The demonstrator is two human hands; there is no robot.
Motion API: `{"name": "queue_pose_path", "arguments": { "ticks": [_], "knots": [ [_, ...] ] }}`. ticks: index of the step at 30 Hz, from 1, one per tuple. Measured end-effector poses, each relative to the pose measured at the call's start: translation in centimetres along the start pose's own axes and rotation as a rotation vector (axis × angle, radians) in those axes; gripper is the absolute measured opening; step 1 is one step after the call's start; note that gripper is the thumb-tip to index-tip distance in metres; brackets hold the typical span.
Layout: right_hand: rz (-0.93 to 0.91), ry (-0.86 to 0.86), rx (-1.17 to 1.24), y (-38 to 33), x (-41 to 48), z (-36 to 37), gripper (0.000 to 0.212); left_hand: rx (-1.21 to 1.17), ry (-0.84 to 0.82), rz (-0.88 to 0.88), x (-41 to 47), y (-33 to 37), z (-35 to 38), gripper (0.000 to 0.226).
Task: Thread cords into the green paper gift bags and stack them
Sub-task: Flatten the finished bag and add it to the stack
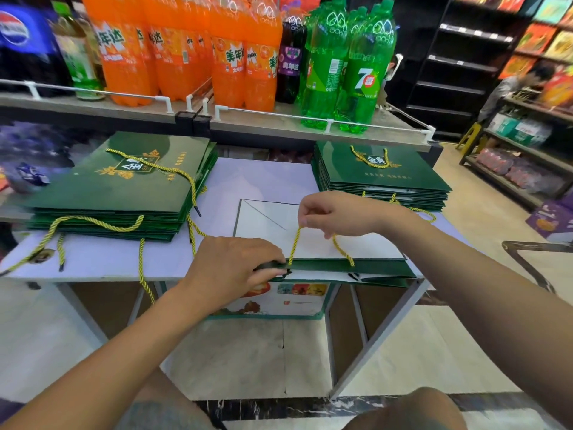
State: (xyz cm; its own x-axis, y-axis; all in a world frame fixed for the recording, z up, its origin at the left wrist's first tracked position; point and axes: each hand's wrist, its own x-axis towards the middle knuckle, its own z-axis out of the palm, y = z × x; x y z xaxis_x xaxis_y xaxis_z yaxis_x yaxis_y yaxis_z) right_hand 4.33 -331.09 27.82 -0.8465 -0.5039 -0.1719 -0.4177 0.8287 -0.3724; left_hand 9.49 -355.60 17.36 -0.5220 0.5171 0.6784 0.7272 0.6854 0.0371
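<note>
Ten o'clock stack (124, 187) and two o'clock stack (381, 175) corded; left hand (229, 268) pinches centre bag (372, 265) rim, right hand (338, 215) pinches yellow cord (294, 243); threading unfinished.

Pinch grips, left hand (229, 268) and right hand (338, 214)

My left hand (229, 268) pinched the green bag (375, 265) at its near rim. My right hand (338, 215) pinched the yellow cord (294, 243) just beyond. Stacked bags (117, 187) lay past my left hand on the table (124, 259).

Middle: bare table (266, 178) strip between the stacks, passable.
Left: bag stack (117, 193), loose cords (141, 265) trailing.
Right: second stack (384, 181).
Behind: shelf (279, 127) with bottles (328, 63) blocks.
</note>
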Motion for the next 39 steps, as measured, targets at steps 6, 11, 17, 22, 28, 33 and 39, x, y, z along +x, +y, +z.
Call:
{"name": "queue_pose_path", "arguments": {
  "ticks": [6, 11, 17, 22, 28, 33, 39],
  "knots": [
    [-0.018, 0.111, -0.017, 0.8, 2.7, 1.4, 0.031, -0.036, -0.028, 0.015, -0.1, -0.1, -0.2, 0.028],
    [0.057, 0.281, -0.113, 1.5, 4.7, 2.8, 0.062, -0.064, -0.006, 0.062, -0.1, 0.2, -0.3, 0.035],
    [0.086, 0.342, -0.228, 2.0, 5.8, 4.3, 0.061, -0.094, 0.035, 0.085, -0.3, 0.0, 0.0, 0.032],
    [0.079, 0.369, -0.205, 3.1, 6.3, 4.7, 0.062, -0.103, 0.056, 0.103, -0.3, -0.1, 0.2, 0.031],
    [0.085, 0.361, -0.237, 3.3, 6.5, 4.7, 0.063, -0.089, -0.008, 0.102, -0.3, -0.1, 0.0, 0.033],
    [0.052, 0.286, -0.212, 2.4, 4.1, 2.7, 0.057, -0.047, -0.131, 0.154, 0.0, -0.6, -0.7, 0.034],
    [-0.029, 0.144, -0.302, -1.7, -2.6, 2.0, 0.062, -0.105, -0.234, 0.134, -0.1, -1.8, -1.6, 0.030]
  ]
}}
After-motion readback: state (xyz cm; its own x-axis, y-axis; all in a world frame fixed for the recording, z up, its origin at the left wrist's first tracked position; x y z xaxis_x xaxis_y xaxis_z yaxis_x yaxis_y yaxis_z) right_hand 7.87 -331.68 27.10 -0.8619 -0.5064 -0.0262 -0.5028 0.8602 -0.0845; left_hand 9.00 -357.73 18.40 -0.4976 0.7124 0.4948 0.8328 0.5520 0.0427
